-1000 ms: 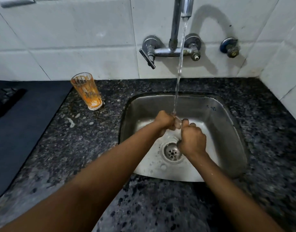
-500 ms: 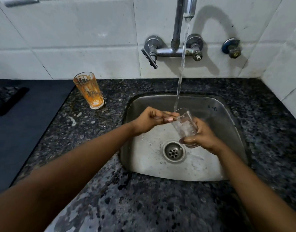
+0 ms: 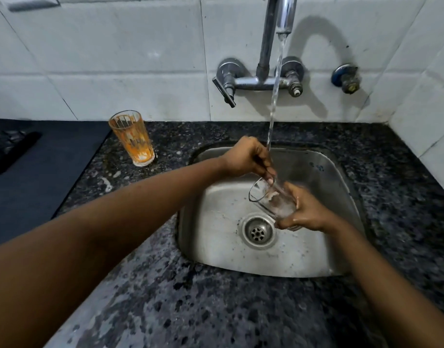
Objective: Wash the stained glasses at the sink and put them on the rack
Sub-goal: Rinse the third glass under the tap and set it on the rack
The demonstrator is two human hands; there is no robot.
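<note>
A clear glass (image 3: 271, 199) tilts over the steel sink (image 3: 324, 172), its mouth turned to the left. My right hand (image 3: 309, 212) grips its base and lower wall. My left hand (image 3: 248, 156) reaches from above, fingertips on the rim and dipping into the mouth. Water from the tap (image 3: 282, 13) falls in a thin stream onto my left fingers and the rim. An orange-stained glass (image 3: 131, 138) stands upright on the dark granite counter (image 3: 216, 310), left of the sink.
A dark mat (image 3: 40, 177) covers the counter at the left, with a black rack-like object (image 3: 7, 149) at its far edge. Tap handles (image 3: 226, 81) and a wall valve (image 3: 346, 79) stick out of the tiled wall. The sink drain (image 3: 258, 232) lies below the glass.
The glass has come out from between my closed hands and tipped leftward. My right hand moved lower and right; my left fingers went from beside the rim into the mouth.
</note>
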